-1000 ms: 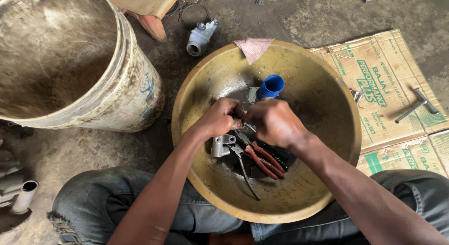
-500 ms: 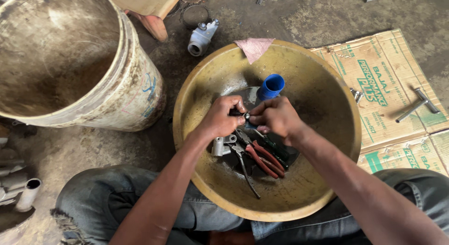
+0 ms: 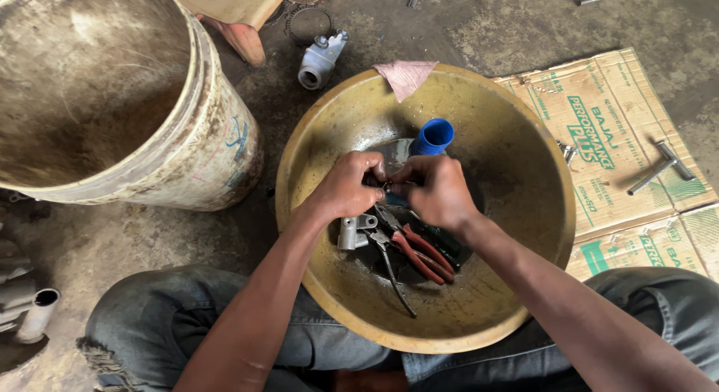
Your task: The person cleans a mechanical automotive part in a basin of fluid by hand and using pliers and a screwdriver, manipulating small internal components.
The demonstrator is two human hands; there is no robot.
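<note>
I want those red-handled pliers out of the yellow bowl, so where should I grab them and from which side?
Probably take the red-handled pliers by the two handles, from the right and from above: they lie flat, handles pointing down-right and free, while the jaw end sits under the hands.

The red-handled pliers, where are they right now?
In the head view, the red-handled pliers lie at the bottom of the yellow basin, just below the right hand, between the grey metal fitting and a green-handled tool.

Basin point(image 3: 517, 137) right half free; pliers point(image 3: 416, 251), blue cap point(image 3: 433, 136) crowd centre.
</note>
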